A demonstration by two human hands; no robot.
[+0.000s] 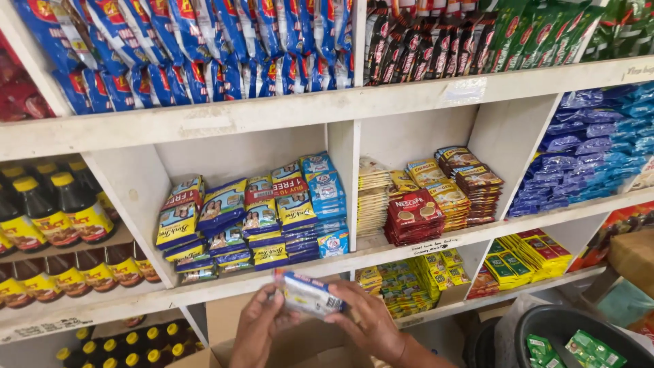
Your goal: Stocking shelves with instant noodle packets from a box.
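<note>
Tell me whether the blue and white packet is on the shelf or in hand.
In hand: both hands, left and right, hold the packet below the shelf.

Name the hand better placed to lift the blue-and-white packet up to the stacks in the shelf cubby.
Probably right: the right hand grips the packet along its near side; the left hand only pinches its left end.

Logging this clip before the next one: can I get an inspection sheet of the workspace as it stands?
Surface: white wooden shelf unit, compartments stocked.
Job's things: small blue-and-white sachet pack, held in front of the shelf edge.
Clutter: stacked blue and yellow sachets; red sachet bundle; dark sauce bottles; black bin with green packets; cardboard box below the hands.
Grip: left hand and right hand both hold the pack.
Cables: nothing seen.
Surroundings: hanging blue packets above.
</note>
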